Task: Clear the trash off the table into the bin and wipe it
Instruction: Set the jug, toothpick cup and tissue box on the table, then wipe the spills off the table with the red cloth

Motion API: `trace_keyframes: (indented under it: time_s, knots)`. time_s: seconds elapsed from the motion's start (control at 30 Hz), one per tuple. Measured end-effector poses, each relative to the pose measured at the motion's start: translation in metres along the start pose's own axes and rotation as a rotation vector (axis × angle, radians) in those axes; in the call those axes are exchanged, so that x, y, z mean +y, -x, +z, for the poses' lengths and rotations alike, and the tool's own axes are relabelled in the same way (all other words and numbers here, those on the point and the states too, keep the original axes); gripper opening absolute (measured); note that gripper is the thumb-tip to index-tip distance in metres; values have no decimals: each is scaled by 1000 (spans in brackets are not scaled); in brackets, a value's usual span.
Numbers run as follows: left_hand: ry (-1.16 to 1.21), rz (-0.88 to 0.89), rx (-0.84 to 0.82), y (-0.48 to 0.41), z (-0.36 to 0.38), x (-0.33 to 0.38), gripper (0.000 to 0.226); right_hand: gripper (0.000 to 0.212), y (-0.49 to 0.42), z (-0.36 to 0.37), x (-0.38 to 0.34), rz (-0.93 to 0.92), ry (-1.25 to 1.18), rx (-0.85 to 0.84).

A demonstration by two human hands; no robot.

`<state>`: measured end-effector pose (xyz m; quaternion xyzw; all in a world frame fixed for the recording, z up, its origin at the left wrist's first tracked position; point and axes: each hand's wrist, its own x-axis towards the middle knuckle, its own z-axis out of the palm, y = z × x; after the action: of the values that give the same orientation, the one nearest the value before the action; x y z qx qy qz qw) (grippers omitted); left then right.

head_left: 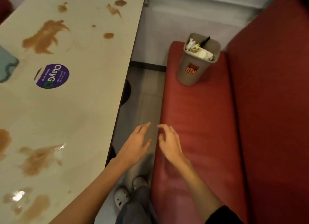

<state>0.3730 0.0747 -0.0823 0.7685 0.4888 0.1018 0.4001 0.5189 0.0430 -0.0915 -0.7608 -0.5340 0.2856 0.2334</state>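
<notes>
The cream table [87,106] fills the left of the view. Its top carries wet brown smears, with a broad one far up [45,37] and a glossy one near the person [38,158], so the wiping looks not yet done. The risk is that a dry or hurried pass drags these patches into wider streaks, or pushes liquid over the table edge onto the floor beside the shoes [122,197].

The red bench seat [200,123] runs along the right, and the grey bin [192,70] stands on its far end, well apart from both hands. The cushion is a soft footing. A knock from an arm, or a lean on the seat, could tip the bin. Crumpled paper trash [200,52] sits level with the rim and a black stick [205,41] pokes above it, so a tilt would likely spill it back out.

The left hand [135,146] hangs over the gap between table and bench, fingers straight, slightly spread, holding nothing. The right hand [168,143] is just beside it over the seat edge, fingers loosely bent and apart, also empty. Neither hand holds a cloth.

A teal object [6,68] shows at the table's left edge. I cannot tell whether it is a cloth. The purple ClayGo sticker [52,76] lies flat, and hard scrubbing could lift its edge.
</notes>
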Motion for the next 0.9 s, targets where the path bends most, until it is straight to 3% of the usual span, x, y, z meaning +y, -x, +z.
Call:
trace_keyframes:
  time_s: [0.2, 0.53, 0.77, 0.9]
  knots:
    - [1, 21, 4, -8, 14, 20, 64, 40, -7, -22, 16, -31, 12, 21]
    - [-19, 98, 130, 23, -25, 23, 60, 39, 7, -15, -29, -109, -9, 29]
    - [-67, 84, 278, 117, -90, -16, 58, 35, 62, 32, -108, -287, 19, 8]
    - [-94, 53, 327, 214, -125, -68, 58, 35, 127, 91, -172, -365, 0, -52]
